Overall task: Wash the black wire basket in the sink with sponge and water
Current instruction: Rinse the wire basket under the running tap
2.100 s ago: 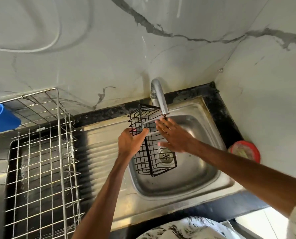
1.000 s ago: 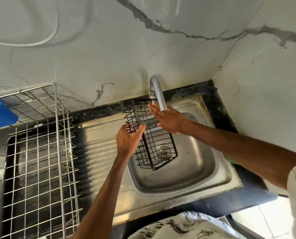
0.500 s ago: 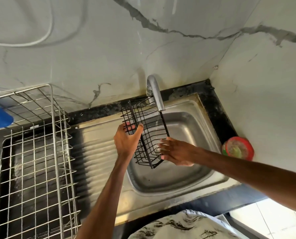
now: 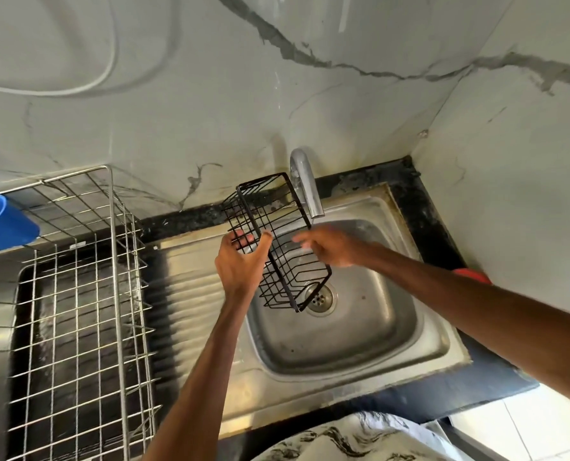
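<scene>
The black wire basket [image 4: 278, 224] is held tilted above the steel sink [image 4: 360, 361], under the tap [image 4: 305, 184], its lower end over the drain [image 4: 320, 297]. It is gripped at its long left edge by the left hand [image 4: 240, 261], thumb on the near side and fingers seen through the wires. A marble wall [image 4: 210, 94] is seen behind and a wire drying rack [image 4: 77, 311] to the left. The right hand [image 4: 330, 247] is reached to the basket's right side, fingers stretched loosely; it is blurred, so contact cannot be told.
</scene>
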`<state>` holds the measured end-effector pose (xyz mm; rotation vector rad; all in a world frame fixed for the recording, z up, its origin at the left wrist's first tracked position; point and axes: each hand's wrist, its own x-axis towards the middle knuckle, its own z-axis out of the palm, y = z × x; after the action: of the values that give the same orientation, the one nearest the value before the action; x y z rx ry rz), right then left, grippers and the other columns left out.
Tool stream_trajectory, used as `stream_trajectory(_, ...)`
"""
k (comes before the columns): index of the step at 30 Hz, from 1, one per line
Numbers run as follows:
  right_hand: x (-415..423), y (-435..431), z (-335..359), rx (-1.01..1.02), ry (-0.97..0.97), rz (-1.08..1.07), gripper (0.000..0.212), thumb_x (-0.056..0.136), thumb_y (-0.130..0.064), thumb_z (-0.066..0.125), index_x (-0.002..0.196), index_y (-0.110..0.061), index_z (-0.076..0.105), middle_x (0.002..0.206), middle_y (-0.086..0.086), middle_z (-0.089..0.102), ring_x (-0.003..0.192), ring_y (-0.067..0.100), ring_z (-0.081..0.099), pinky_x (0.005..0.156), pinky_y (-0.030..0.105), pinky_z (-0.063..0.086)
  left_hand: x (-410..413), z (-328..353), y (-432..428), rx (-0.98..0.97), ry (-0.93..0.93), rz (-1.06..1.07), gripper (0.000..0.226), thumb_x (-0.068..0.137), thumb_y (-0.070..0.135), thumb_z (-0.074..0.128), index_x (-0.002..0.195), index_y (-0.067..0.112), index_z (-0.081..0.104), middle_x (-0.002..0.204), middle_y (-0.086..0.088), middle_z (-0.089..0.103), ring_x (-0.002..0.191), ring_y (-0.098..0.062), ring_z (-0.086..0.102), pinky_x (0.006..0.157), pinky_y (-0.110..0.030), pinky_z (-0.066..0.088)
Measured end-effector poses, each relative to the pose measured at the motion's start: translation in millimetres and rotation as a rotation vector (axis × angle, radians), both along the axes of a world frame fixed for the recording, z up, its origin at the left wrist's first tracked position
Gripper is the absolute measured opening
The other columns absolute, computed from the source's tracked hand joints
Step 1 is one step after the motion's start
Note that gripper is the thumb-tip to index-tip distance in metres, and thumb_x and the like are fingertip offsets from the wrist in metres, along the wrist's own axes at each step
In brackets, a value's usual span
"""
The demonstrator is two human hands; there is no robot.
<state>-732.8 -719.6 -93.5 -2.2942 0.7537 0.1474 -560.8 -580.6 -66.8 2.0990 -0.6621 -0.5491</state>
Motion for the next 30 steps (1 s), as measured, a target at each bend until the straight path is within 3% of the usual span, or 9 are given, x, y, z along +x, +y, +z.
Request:
stream_trajectory(3,13.7,-14.4,-3.7,0.079,-0.155,-0.184,0.042,0.1,0.001,0.051,0.14,-0.01,0.055,0.138,0.008,0.062,0.12,0.015,0.064,0.095,0.025,0.056,-2.3,2.7,-4.0,-0.019,0.002,0.003,0.037,0.079,0.052,0.078,0.102,0.025,0.066,0.099,0.01,0.072,0.089,-0.008,0.067,0.086,-0.025,0.045)
stream_trajectory(8,10.4,-17.8,-7.0,0.216,-0.36,-0.44,0.04,0.094,-0.006,0.066,0.134,-0.009,0.06,0.13,0.008,0.066,0.12,0.019,0.064,0.096,0.035,0.057,-7.1,6.9,-12.5,0.001,-0.052,-0.017,0.046,0.078,0.056,0.079,0.104,0.021,0.064,0.1,0.008,0.07,0.09,-0.012,0.065,0.089,-0.025,0.042)
stream_trajectory(13,11.7,-29.1,-3.6,0.363,-0.358,-0.613,0.046,0.092,0.006,0.063,0.134,-0.01,0.06,0.128,0.005,0.068,0.12,0.016,0.064,0.1,0.039,0.056,-21.0,2.8,-11.7,0.049,-0.077,-0.115,0.056,0.076,0.06,0.078,0.111,0.018,0.064,0.095,0.014,0.067,0.085,-0.01,0.063,0.084,-0.023,0.043)
stream_trajectory(18,4.4,-17.5,-9.2,0.61,-0.355,-0.635,0.037,0.096,0.006,0.057,0.133,0.002,0.056,0.132,0.013,0.065,0.116,0.019,0.067,0.097,0.034,0.056,-35.5,8.7,-9.0,0.042,-0.059,-0.172,0.044,0.078,0.055,0.08,0.103,0.027,0.056,0.091,0.019,0.06,0.075,0.008,0.053,0.073,-0.013,0.038)
stream_trajectory(20,-2.6,-2.6,-15.7,0.742,-0.326,-0.628,0.04,0.097,0.001,0.059,0.136,0.001,0.053,0.134,0.014,0.063,0.114,0.02,0.067,0.093,0.03,0.057,-34.0,10.6,-10.1,0.027,-0.05,-0.153,0.059,0.074,0.065,0.075,0.111,0.021,0.06,0.097,0.015,0.064,0.078,0.003,0.057,0.073,-0.011,0.038)
stream_trajectory(23,-16.3,21.0,-27.6,0.878,-0.304,-0.686,0.059,0.088,-0.014,0.068,0.141,0.001,0.048,0.132,0.02,0.063,0.115,0.027,0.065,0.099,0.037,0.053,-25.4,8.7,-12.2,0.005,-0.059,-0.109,0.078,0.069,0.072,0.07,0.123,0.016,0.061,0.108,0.011,0.066,0.093,-0.008,0.061,0.084,-0.019,0.04)
stream_trajectory(27,-19.3,33.9,-37.9,0.794,-0.167,-0.629,0.041,0.094,-0.003,0.066,0.134,0.003,0.058,0.12,0.011,0.068,0.095,0.005,0.071,0.088,0.018,0.055,-17.7,10.4,-12.0,-0.01,-0.044,-0.08,0.079,0.068,0.073,0.07,0.123,0.017,0.061,0.106,0.014,0.062,0.097,-0.009,0.061,0.088,-0.023,0.042)
stream_trajectory(30,-4.3,28.6,-24.4,0.393,0.058,-0.381,0.023,0.1,-0.017,0.059,0.12,-0.011,0.068,0.118,0.004,0.07,0.104,0.012,0.065,0.102,0.039,0.052,-17.8,4.5,-5.0,-0.015,-0.056,-0.103,0.064,0.073,0.065,0.075,0.116,0.018,0.064,0.102,0.013,0.064,0.094,-0.011,0.064,0.09,-0.026,0.046)
